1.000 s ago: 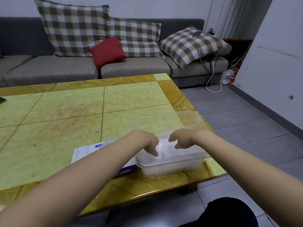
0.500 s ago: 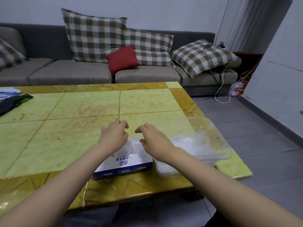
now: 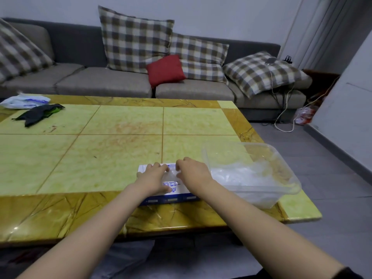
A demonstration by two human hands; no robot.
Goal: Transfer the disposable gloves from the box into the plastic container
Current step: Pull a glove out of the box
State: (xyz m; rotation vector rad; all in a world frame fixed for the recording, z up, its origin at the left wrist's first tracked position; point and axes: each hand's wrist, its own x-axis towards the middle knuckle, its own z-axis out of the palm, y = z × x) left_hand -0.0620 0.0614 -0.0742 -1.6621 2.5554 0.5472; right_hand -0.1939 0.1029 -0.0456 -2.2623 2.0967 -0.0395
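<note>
The box (image 3: pixel 171 198) lies flat under both hands, long axis running left to right, its blue side facing the person and its white top printed. The left hand (image 3: pixel 154 178) rests on it, fingers loosely extended. The right hand (image 3: pixel 193 174) pinches clear gloves (image 3: pixel 172 175) at the opening. Just right of it sits the clear plastic container (image 3: pixel 281 158).

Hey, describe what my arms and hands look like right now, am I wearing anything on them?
Both forearms are bare: the left forearm to the picture's edge, the right forearm up to a dark sleeve cuff near the elbow. No watch, ring or covering shows.
</note>
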